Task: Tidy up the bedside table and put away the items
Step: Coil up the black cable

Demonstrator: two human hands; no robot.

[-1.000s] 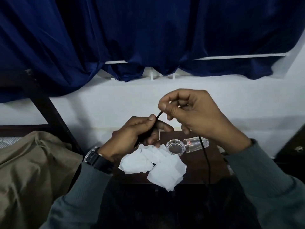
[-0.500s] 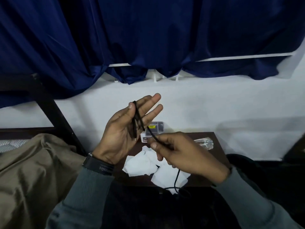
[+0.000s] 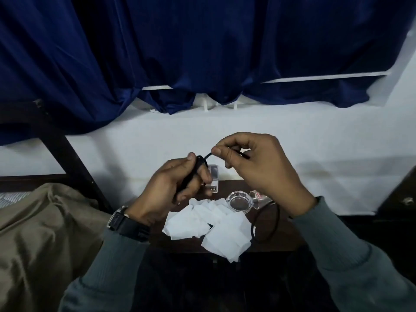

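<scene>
A thin black cable [image 3: 265, 224] is wound in loops around the fingers of my left hand [image 3: 171, 190], which is closed on the bundle above the small dark bedside table [image 3: 283, 244]. My right hand [image 3: 254, 167] pinches the free run of the cable between thumb and forefinger, just right of the left hand. The rest of the cable hangs in a loop down to the table's right side. Crumpled white tissues [image 3: 213, 226] lie on the table below both hands.
A clear round lid [image 3: 238, 202] and a clear bottle [image 3: 261, 198] lying on its side sit at the table's back right. A small white box [image 3: 212, 179] stands at the back against the white wall. A tan blanket [image 3: 45, 233] covers the bed at left. Blue curtains [image 3: 202, 46] hang above.
My left hand went from open fingers to closed around the cable loops. My right hand rose from over the tissues to level with the left hand, drawing the cable up.
</scene>
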